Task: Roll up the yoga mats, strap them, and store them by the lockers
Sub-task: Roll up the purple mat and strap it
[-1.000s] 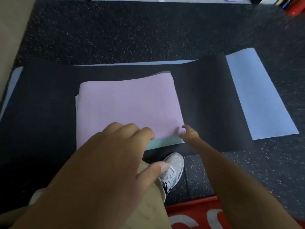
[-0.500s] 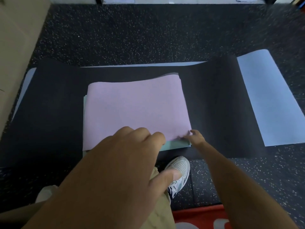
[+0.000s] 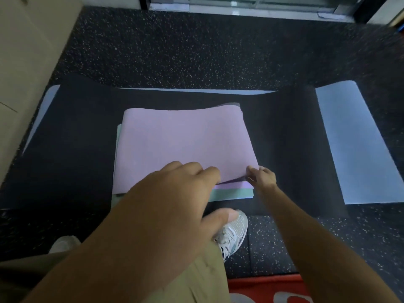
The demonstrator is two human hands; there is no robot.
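A pink yoga mat [image 3: 183, 145] lies folded on top of a green mat [image 3: 229, 194], whose edge peeks out at the near side. Both rest on a wide black mat [image 3: 282, 149], and a light blue mat [image 3: 354, 145] shows from under it at the right, the left and the far edge. My right hand [image 3: 261, 177] pinches the pink mat's near right corner and has it lifted a little. My left hand [image 3: 166, 206] hovers close to the camera over the pink mat's near edge, fingers relaxed and curved, holding nothing.
Dark speckled rubber floor [image 3: 196, 51] surrounds the mats. A beige cabinet [image 3: 26, 51] stands at the left. A glass door sill [image 3: 240, 7] runs along the far side. My white shoe [image 3: 234, 230] stands by the mats' near edge, and a red floor patch [image 3: 262, 289] lies behind it.
My right hand has taken the pink mat's near right corner and lifted it slightly off the layer below. The view has tilted up a little. My left hand stays over the near edge.
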